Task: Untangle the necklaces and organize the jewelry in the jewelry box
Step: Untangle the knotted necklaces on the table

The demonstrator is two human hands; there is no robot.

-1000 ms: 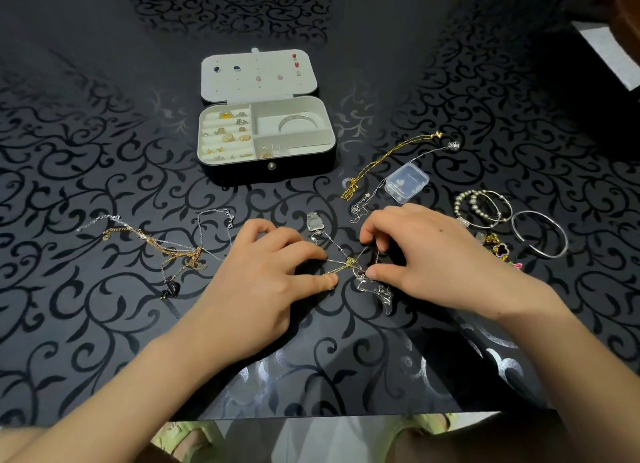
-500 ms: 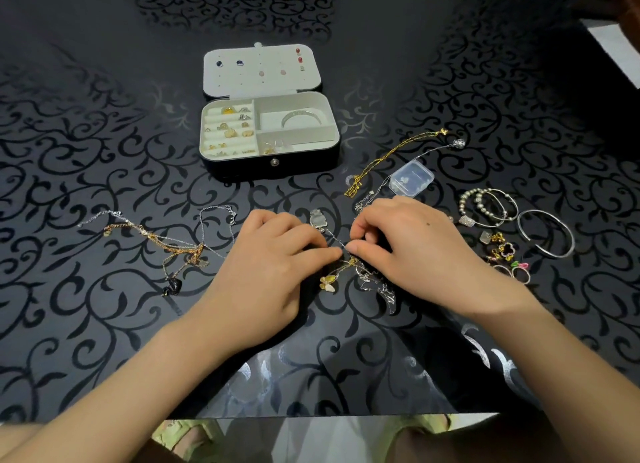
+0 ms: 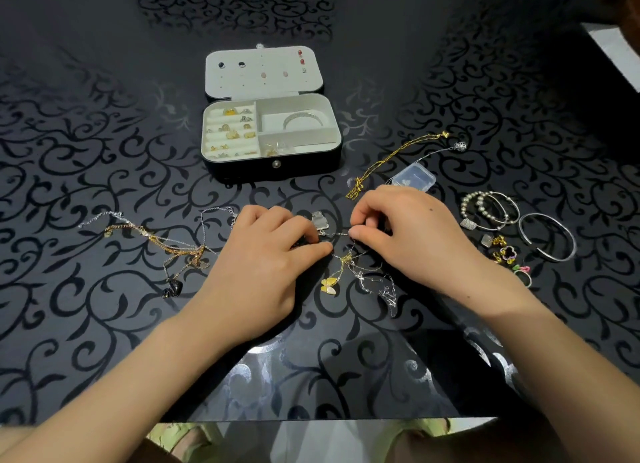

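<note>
Both hands are working 1 knot of tangled necklaces [image 3: 349,265] on the desk [image 3: 104,324] in front of the open jewelry box [image 3: 272,135]: left hand [image 3: 263,272] and right hand [image 3: 412,234] are each pinching a thin chain in a narrow grip.

Tangle of thin silver & gold chains [image 3: 349,254] lies between the hands, pinched at both sides, w/ butterfly charm [image 3: 328,285] hanging toward the wrists. Second knot of chains [image 3: 173,247] lies left of left hand. Gold chain [image 3: 388,161] sits just beyond right hand. Jewelry box [image 3: 273,164] stands open, well beyond both hands; rings in its left slots, bangle in its right compartment.
</note>
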